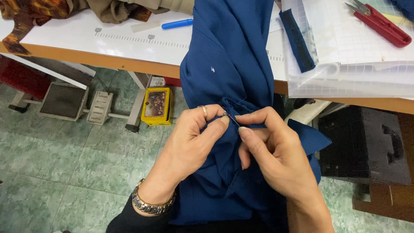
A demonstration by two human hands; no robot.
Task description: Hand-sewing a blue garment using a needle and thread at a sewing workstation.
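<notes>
Blue fabric [228,64] hangs from the edge of the tabletop [129,43] down into the person's lap, and both hands work on a bunched fold of it at the middle of the view. The left hand [189,138] pinches the cloth between thumb and forefinger, a ring on one finger and a metal bracelet [148,206] at the wrist. The right hand [274,149] is closed on a thin needle [233,119], held between thumb and forefinger, with its tip touching the fold just beside the left fingertips. The two hands almost meet at that point. On the tabletop, left of the fabric, lies a blue pen [177,23], and farther left a heap of brown and orange patterned cloth [34,13]. Right of the fabric a narrow dark blue strip [297,41] rests on translucent gridded sheets [358,56], and red thread snips [379,23] lie near the far right corner. Below the tabletop, on the green tiled floor [51,164], stand a grey foot pedal [64,100] and a small yellow box [156,105] near the table leg. A black case [366,146] sits to the right.
</notes>
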